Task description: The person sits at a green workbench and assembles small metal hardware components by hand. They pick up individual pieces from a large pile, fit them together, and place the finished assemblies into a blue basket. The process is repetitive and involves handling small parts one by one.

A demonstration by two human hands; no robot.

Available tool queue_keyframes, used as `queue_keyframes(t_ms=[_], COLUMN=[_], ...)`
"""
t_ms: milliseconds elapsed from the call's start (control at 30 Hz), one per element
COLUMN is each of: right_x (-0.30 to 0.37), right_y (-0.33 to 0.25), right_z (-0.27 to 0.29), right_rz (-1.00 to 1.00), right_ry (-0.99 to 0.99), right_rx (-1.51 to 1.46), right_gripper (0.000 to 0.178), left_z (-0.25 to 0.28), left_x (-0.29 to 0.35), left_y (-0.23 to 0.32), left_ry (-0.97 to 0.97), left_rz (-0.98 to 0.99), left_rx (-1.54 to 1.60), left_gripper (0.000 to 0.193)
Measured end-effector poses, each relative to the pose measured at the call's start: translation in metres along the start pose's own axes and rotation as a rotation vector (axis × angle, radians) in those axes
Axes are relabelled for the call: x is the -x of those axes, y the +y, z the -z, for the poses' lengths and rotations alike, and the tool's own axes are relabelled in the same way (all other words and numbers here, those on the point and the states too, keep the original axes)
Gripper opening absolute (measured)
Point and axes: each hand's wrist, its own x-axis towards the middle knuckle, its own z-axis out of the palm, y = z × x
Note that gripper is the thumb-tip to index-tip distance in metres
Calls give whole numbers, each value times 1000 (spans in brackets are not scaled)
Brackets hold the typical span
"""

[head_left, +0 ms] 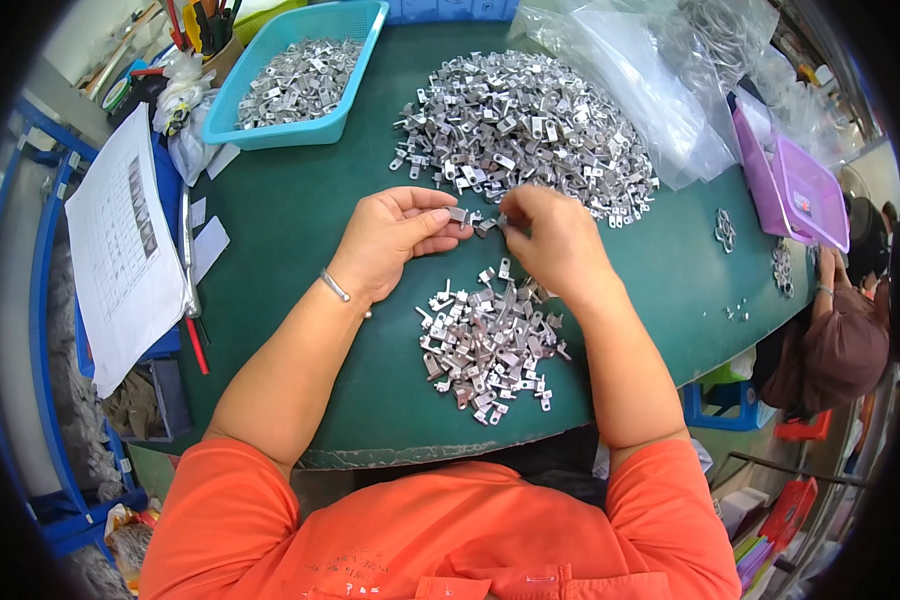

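My left hand (395,238) pinches a small silver metal bracket (459,214) between thumb and fingers. My right hand (553,240) holds another small metal piece (500,222) at its fingertips, close to the left one. Both hands hover over the green table (290,200). Just beyond them lies a large heap of the same silver brackets (525,130). A smaller pile of brackets (490,340) sits between my forearms, near the table's front edge.
A light blue basket (300,75) with more brackets stands at the back left. Clear plastic bags (650,80) and a purple bin (800,185) lie at the right. White paper sheets (120,250) hang off the left edge. Another person (845,340) sits at the far right.
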Motion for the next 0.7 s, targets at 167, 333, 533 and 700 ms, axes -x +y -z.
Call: queue_keyframes(t_ms=[167,333,533,700], right_x=[-6,-4,-3,-5], right_y=[2,-4,12,7], right_z=[14,39,-7,17], right_rz=[-119,-75,181,23], right_ry=[-75,-579,-128,-265], right_rx=[-632,-655,-5,-232], right_gripper=[19,12,16,11], left_z=[2,10,-5,-3], left_x=[2,8,-1,0], left_y=[2,18,-11,-10], left_ry=[-81,-381,-9,52], left_rz=[-30,14,-711,-450], left_rx=[12,-405,-1275,-958], left_gripper=[17,11,28,19])
